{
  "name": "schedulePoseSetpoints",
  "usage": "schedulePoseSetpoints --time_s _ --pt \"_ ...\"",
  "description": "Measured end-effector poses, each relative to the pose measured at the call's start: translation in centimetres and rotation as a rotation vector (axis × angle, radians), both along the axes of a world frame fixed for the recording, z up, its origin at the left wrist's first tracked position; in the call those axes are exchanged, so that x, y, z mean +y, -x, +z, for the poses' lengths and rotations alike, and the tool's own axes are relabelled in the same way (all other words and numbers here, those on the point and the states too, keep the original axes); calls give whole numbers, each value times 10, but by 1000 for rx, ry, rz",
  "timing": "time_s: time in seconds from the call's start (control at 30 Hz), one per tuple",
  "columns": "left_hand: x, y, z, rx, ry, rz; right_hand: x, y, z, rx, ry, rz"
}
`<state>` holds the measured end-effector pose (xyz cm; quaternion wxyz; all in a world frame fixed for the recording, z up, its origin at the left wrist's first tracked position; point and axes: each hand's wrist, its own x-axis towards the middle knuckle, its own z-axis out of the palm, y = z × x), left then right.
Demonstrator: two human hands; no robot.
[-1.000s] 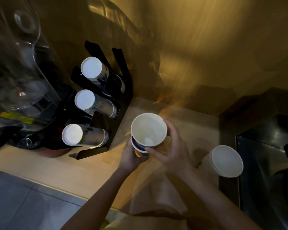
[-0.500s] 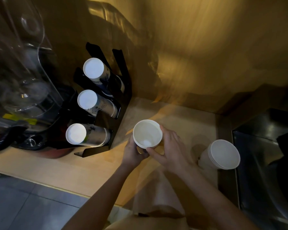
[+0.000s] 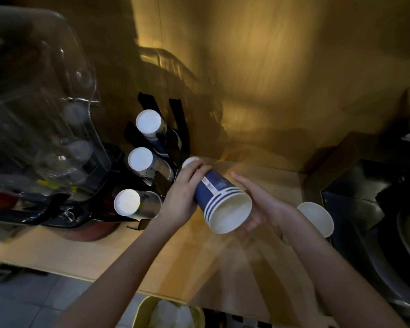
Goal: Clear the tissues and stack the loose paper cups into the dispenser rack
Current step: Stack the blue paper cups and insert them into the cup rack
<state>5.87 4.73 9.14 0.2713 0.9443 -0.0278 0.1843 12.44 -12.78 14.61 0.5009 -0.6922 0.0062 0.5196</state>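
A short stack of blue paper cups (image 3: 219,197) lies tilted on its side above the wooden counter, mouth toward me, base toward the rack. My left hand (image 3: 184,192) grips the stack near its base. My right hand (image 3: 258,204) cups the open rim end from the right and below, fingers spread against it. The black dispenser rack (image 3: 160,147) stands to the left with three rows of cups, their white bases facing me. Another white cup stack (image 3: 317,218) stands on the counter at the right. No tissues show on the counter.
A clear plastic appliance cover (image 3: 45,102) and dark machine fill the left. A dark metal sink (image 3: 376,221) lies at the right. A yellow-rimmed bin (image 3: 171,313) with a white liner sits below the counter's front edge (image 3: 81,275). A wooden wall stands behind.
The cup stack, earlier upright with its mouth up, has been tipped onto its side with its base turned toward the rack. My left hand has shifted to its base end.
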Motion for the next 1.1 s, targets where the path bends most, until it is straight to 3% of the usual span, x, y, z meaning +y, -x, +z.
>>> schedulePoseSetpoints --time_s 0.13,0.2,0.33,0.4,0.47,0.6,0.73,0.9,1.1 --pt "18 14 39 -130 -169 35 11 14 6 -113 -229 67" --pt "28 20 51 -185 -125 126 20 20 9 -159 -297 72" --pt "39 38 83 -111 361 269 41 27 11 -332 -383 41" --pt "45 46 103 -55 660 213 53 28 11 -414 -431 35" --pt "54 50 120 -66 781 147 65 29 14 -496 -468 41" --pt "70 57 145 -79 605 86 93 25 22 -643 -487 32" --pt "79 53 158 -146 433 166 119 13 29 -826 -466 12" --pt "89 40 169 -319 390 296 149 -3 43 -1056 -476 8" --pt "103 28 173 -389 351 365 181 -27 35 -1110 -503 -1"
